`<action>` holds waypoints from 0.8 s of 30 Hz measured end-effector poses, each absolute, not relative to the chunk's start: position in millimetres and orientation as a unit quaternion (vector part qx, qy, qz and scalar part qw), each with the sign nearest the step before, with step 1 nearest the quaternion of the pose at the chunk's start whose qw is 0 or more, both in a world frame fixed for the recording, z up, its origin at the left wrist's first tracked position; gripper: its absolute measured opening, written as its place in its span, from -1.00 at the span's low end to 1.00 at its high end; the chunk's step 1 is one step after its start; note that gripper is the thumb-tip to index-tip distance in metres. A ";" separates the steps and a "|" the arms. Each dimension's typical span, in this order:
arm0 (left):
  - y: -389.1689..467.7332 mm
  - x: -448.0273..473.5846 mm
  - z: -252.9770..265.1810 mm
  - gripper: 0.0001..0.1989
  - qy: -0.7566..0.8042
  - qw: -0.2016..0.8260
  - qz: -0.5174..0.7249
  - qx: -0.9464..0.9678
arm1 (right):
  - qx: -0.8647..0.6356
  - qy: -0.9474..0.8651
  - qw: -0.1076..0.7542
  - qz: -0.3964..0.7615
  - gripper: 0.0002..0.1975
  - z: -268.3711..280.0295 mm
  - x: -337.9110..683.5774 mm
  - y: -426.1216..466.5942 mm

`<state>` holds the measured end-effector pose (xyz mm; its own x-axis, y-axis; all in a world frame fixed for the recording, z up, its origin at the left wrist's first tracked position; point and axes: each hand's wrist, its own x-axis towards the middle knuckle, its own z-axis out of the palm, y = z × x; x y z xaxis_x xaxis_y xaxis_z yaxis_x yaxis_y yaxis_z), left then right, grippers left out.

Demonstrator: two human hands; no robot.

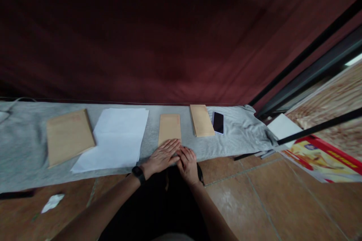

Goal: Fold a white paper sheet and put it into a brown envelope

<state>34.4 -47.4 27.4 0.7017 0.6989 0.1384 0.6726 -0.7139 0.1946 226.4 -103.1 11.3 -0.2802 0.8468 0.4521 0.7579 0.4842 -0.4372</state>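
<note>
While the left hand point(163, 156) lies nearly flat near the lower centre of the frame, its fingers stretched out and close together, a narrow brown envelope point(169, 128) sits under its fingertips. Most of that envelope shows above the hand, at the centre of the frame, with small reddish print near its upper right corner; its lower end is covered. Just beside it, the right hand point(187, 162) rests with bent fingers, the thumb side against the left fingertips, at the envelope's lower right corner. Whether the right fingers pinch the envelope's edge or anything else, I cannot tell. A dark watch point(138, 173) is on the left wrist.

Right of centre, a neat pile of similar brown envelopes point(202, 121) stands slightly askew on the grey-covered desk point(237, 143), with a dark-screened phone point(218, 122) right beside it. Left of centre, white sheets point(117, 135) lie spread at a slant, their left side partly under a larger brown packet point(69, 135).

A dark red curtain point(158, 37) fills the upper part of the frame. Brown floor tiles point(243, 203) run along the bottom, a white scrap point(52, 202) lies at lower left, and a red and yellow printed box point(322, 160) is at the right edge.
</note>
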 end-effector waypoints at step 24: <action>-68.2 12.9 37.3 -0.37 0.359 0.084 0.113 0.923 | -0.490 -0.833 0.245 0.078 -0.56 28.8 233.1 -70.2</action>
